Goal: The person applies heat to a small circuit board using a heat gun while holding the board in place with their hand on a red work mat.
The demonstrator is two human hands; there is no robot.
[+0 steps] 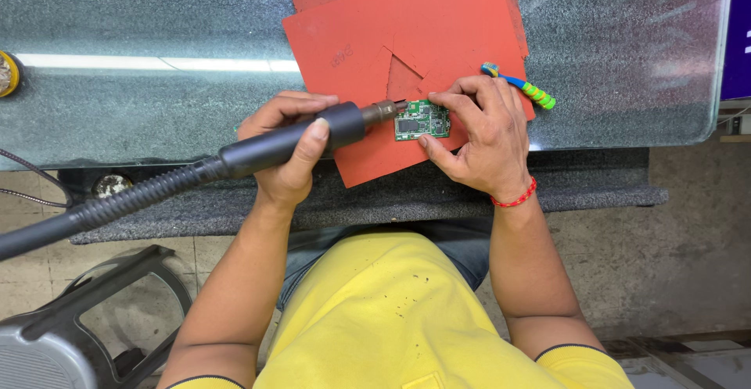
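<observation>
Left hand [285, 150] wrapped round dark hot-air handpiece [289, 140], metal nozzle tip at left edge of green circuit board [422, 119]. Board lies flat on red mat [407, 37] on glass worktop [156, 100]. Right hand [477, 135] closed on board, thumb below, fingertips at top and right edge, pinning it. Risks: right fingers sit just beside nozzle, burn likely if tip swings. Light board may skid if pinch slackens. Ribbed hose [117, 201] trails off worktop edge, drag could pull tip astray. Blue-green brush [522, 88] lies behind the right hand.
</observation>
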